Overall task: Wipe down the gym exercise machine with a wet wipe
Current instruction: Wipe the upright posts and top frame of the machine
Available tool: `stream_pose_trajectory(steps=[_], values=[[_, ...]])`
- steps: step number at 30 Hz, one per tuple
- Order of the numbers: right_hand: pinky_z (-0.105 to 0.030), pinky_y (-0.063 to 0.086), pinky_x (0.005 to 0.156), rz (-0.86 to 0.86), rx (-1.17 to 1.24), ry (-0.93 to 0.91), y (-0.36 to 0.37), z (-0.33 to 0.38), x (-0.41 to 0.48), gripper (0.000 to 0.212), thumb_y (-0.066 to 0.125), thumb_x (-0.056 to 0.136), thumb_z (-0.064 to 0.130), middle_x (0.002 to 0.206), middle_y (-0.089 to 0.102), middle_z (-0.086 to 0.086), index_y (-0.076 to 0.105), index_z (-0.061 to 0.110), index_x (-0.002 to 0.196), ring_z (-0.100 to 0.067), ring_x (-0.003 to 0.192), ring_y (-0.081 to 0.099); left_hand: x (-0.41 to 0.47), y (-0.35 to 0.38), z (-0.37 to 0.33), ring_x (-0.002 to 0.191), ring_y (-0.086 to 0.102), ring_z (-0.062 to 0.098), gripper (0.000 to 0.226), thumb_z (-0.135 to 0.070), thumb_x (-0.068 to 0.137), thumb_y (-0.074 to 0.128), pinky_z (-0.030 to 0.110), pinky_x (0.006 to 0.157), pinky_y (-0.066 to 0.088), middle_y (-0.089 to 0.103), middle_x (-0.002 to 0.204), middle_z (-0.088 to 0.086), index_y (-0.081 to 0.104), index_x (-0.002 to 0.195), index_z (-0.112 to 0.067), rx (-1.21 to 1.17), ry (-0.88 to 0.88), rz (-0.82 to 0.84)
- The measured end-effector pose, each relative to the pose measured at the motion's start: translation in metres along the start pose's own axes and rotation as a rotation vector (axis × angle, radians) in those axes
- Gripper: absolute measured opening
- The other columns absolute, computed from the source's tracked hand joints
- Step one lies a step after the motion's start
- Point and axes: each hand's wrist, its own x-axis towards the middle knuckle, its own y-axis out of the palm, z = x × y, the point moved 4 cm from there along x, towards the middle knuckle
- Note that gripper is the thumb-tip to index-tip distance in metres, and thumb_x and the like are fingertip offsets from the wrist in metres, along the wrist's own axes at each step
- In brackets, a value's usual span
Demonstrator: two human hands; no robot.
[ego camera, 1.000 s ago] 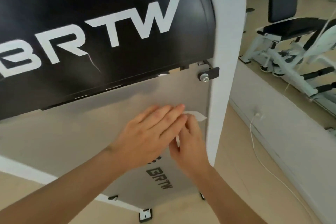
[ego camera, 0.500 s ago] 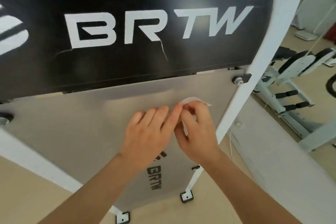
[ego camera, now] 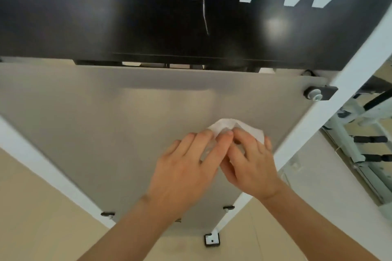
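The gym machine fills the view: a black cover with white letters on top, a grey panel below it, and white frame posts at the sides. A white wet wipe lies crumpled against the grey panel. My left hand and my right hand meet at the wipe, fingertips together, both pinching it. Most of the wipe is hidden under my fingers.
A black bracket with a bolt joins the panel to the right post. Other white gym equipment stands at the right edge. Beige floor and the machine's foot plate show below.
My view has moved closer and more square to the panel. Both hands stay together on the wipe, which now shows more above my fingertips.
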Motion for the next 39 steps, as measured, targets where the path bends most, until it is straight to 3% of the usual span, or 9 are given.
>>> stream_pose_trajectory(steps=[8, 11, 15, 19, 25, 29, 34, 37, 39], values=[[-0.035, 0.037, 0.07, -0.155, 0.025, -0.091, 0.02, -0.016, -0.038, 0.046, 0.049, 0.087, 0.02, 0.122, 0.045, -0.002, 0.05, 0.015, 0.133, -0.022, 0.092, 0.049, -0.017, 0.045, -0.014, 0.088, 0.052, 0.024, 0.044, -0.015, 0.091, 0.053, 0.037, 0.072, 0.042, 0.055, 0.115, 0.008, 0.057, 0.134, -0.011, 0.175, 0.006, -0.228], [-0.037, 0.038, 0.092, -0.196, -0.056, -0.009, 0.037, -0.012, -0.064, 0.049, 0.044, 0.095, 0.031, 0.143, 0.041, -0.006, 0.051, 0.012, 0.14, -0.022, 0.12, 0.049, -0.036, 0.069, -0.028, 0.103, 0.049, 0.025, 0.044, -0.024, 0.094, 0.05, 0.037, 0.083, 0.04, 0.057, 0.125, 0.008, 0.056, 0.135, -0.009, 0.283, 0.001, -0.294], [-0.049, 0.021, 0.118, -0.162, -0.19, 0.056, 0.073, 0.002, -0.11, 0.058, 0.029, 0.102, 0.036, 0.161, 0.019, -0.009, 0.026, 0.007, 0.152, -0.022, 0.149, 0.02, -0.065, 0.114, -0.037, 0.124, 0.046, 0.029, 0.044, -0.031, 0.096, 0.048, 0.045, 0.101, 0.037, 0.056, 0.133, 0.011, 0.055, 0.134, -0.009, 0.401, 0.003, -0.35], [-0.055, 0.028, 0.114, -0.221, -0.143, -0.071, 0.099, 0.005, -0.161, 0.054, 0.039, 0.099, 0.033, 0.156, 0.033, -0.007, 0.04, 0.007, 0.147, -0.022, 0.146, 0.029, -0.114, 0.161, -0.041, 0.122, 0.047, 0.028, 0.043, -0.032, 0.096, 0.048, 0.048, 0.102, 0.036, 0.06, 0.126, 0.013, 0.06, 0.129, -0.007, 0.438, -0.01, -0.401], [-0.042, 0.047, 0.095, -0.502, 0.134, -0.277, 0.102, 0.004, -0.188, 0.025, 0.056, 0.085, 0.01, 0.122, 0.068, -0.006, 0.076, 0.004, 0.098, -0.02, 0.121, 0.061, -0.155, 0.177, -0.049, 0.099, 0.051, 0.029, 0.025, -0.022, 0.09, 0.059, 0.042, 0.08, 0.038, 0.061, 0.106, 0.014, 0.068, 0.11, -0.011, 0.488, -0.128, -0.634], [-0.041, 0.049, 0.079, -0.553, 0.178, -0.286, 0.105, 0.005, -0.19, 0.021, 0.054, 0.082, -0.001, 0.109, 0.072, -0.01, 0.073, 0.001, 0.09, -0.026, 0.108, 0.066, -0.138, 0.181, -0.081, 0.111, 0.06, 0.034, 0.026, 0.003, 0.095, 0.051, 0.041, 0.093, 0.049, 0.063, 0.118, 0.024, 0.067, 0.114, 0.004, 0.22, 0.226, -0.665], [-0.046, 0.05, 0.09, -0.726, 0.33, -0.054, 0.09, -0.01, -0.192, 0.024, 0.054, 0.076, -0.011, 0.108, 0.067, -0.022, 0.071, -0.007, 0.092, -0.037, 0.104, 0.062, -0.113, 0.217, -0.062, 0.146, 0.02, 0.029, 0.055, -0.026, 0.102, 0.042, 0.046, 0.119, 0.021, 0.025, 0.155, 0.018, 0.029, 0.147, 0.002, 0.269, -0.073, -0.463], [-0.041, 0.041, 0.105, -0.829, 0.525, 0.309, 0.093, -0.022, -0.224, 0.034, 0.05, 0.082, -0.002, 0.123, 0.057, -0.021, 0.062, -0.005, 0.115, -0.03, 0.12, 0.053, -0.092, 0.225, -0.089, 0.149, 0.006, 0.029, 0.072, -0.05, 0.099, 0.028, 0.045, 0.121, 0.007, 0.011, 0.16, 0.016, 0.012, 0.152, -0.004, 0.293, -0.233, -0.461], [-0.039, 0.04, 0.108, -0.807, 0.814, 0.646, 0.112, -0.025, -0.264, 0.043, 0.046, 0.088, 0.005, 0.135, 0.053, -0.007, 0.054, 0.01, 0.13, -0.021, 0.13, 0.048, -0.075, 0.236, -0.114, 0.149, 0.004, 0.029, 0.072, -0.051, 0.099, 0.029, 0.046, 0.121, 0.004, 0.008, 0.161, 0.016, 0.009, 0.153, -0.007, 0.314, -0.128, -0.424]])
